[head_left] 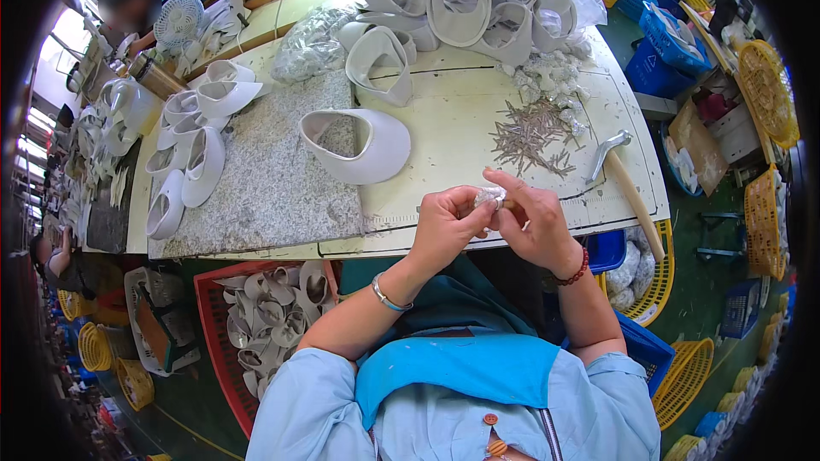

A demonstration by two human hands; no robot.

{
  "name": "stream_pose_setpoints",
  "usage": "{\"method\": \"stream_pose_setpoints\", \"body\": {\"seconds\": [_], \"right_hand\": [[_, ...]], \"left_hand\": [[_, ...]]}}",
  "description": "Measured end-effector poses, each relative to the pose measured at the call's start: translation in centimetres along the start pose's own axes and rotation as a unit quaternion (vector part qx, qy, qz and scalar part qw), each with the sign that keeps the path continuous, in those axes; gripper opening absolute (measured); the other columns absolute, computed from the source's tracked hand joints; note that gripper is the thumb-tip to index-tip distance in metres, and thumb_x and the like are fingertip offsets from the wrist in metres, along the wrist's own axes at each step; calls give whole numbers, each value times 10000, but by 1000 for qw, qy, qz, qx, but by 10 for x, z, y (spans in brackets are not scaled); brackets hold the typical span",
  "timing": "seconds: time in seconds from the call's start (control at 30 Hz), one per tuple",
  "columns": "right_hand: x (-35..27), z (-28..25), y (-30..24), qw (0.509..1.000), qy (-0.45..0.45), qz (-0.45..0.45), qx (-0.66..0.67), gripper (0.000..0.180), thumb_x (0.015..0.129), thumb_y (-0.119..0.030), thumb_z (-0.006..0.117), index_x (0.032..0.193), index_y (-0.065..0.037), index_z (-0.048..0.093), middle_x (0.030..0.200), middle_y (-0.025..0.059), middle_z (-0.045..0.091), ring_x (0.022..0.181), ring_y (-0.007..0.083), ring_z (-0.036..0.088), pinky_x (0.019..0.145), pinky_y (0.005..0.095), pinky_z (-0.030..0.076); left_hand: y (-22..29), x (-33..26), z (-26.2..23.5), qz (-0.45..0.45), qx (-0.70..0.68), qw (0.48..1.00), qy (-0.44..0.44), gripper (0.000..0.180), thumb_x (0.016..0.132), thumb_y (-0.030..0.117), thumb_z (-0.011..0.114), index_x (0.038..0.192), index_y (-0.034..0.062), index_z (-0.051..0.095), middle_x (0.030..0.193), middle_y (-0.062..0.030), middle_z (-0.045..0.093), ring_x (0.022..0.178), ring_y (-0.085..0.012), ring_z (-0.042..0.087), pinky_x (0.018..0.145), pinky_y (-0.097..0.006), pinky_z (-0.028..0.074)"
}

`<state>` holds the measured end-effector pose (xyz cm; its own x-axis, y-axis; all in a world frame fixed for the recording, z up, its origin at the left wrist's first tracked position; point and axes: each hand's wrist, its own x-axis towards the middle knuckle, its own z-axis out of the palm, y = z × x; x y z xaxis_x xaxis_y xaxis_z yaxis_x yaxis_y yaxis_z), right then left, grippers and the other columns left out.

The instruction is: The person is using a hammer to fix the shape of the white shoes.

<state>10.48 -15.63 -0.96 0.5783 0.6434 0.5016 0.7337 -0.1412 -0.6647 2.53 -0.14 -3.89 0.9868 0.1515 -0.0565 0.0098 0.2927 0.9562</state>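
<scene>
My left hand [444,224] and my right hand [531,220] meet at the near edge of the workbench [465,102], both pinching a small shiny silvery piece [489,197] between their fingertips. A silver bracelet is on my left wrist and a red bead bracelet on my right wrist. A pale grey shoe upper [359,145] lies on the bench just beyond my left hand. A loose heap of thin metal nails [531,132] is spread beyond my right hand.
A hammer [628,181] lies at the bench's right edge. A speckled stone slab [256,175] covers the left part, with white shoe uppers [192,162] beside it and a pile more [453,0] at the back. A red crate [260,316] of grey pieces sits below left; yellow baskets stand right.
</scene>
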Motion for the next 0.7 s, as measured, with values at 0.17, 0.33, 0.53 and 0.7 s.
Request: {"method": "stream_pose_setpoints", "body": {"seconds": [0.17, 0.33, 0.53, 0.7], "right_hand": [[6, -9, -5, 993, -82, 54, 70, 507, 836, -33, 651, 1326, -47, 523, 585, 64, 537, 472, 167, 492, 485, 285, 411], [3, -7, 3, 991, -86, 46, 91, 491, 854, -67, 651, 1325, -42, 516, 584, 62, 530, 476, 173, 490, 484, 293, 403], [7, -7, -4, 996, -68, 21, 58, 479, 839, -26, 615, 1309, -34, 520, 582, 68, 505, 482, 183, 504, 486, 308, 409], [11, -7, -5, 997, -54, 20, 42, 442, 827, -13, 601, 1265, -29, 540, 595, 78, 530, 490, 208, 534, 493, 313, 430]], "left_hand": [[8, 2, -4, 2, -37, 999, -24, 190, 934, 141, 651, 1026, -19, 693, 847, -57, 704, 737, -72, 653, 605, -218, 544], [8, 2, -6, -8, -37, 998, -47, 186, 940, 125, 638, 1052, -14, 691, 892, -71, 710, 801, -114, 688, 637, -225, 561], [2, 4, -8, -11, -70, 996, -53, 221, 941, 119, 642, 1091, -42, 661, 936, -101, 707, 800, -126, 677, 697, -255, 585], [1, 5, -5, 0, -78, 996, -51, 211, 940, 117, 641, 1090, -32, 655, 918, -92, 705, 800, -120, 677, 681, -245, 575]]}}
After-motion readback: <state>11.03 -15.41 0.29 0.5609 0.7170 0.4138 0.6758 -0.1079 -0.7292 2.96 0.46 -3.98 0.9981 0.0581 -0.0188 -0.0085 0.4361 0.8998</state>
